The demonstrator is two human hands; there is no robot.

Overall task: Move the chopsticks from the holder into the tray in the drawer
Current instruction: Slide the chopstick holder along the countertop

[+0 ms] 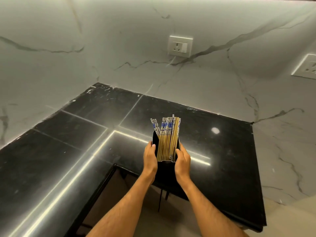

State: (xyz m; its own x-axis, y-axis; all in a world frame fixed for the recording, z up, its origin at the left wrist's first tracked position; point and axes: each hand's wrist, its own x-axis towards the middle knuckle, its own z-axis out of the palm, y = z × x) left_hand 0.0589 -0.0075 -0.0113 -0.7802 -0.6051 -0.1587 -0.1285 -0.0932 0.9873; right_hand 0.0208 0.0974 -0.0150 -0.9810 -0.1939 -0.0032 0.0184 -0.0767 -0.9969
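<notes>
A black rectangular holder (165, 170) is tilted away from me above the inner corner of the black counter. Several bamboo chopsticks (166, 141) with blue-and-white patterned tops stick out of its open end. My left hand (150, 159) grips the holder's left side. My right hand (182, 161) grips its right side. No drawer and no tray are in view.
The glossy black L-shaped counter (71, 147) fills the lower left and middle, its inner edge just below my hands. White marble walls rise behind it, with a socket (180, 46) on the back wall and another socket (307, 67) on the right wall.
</notes>
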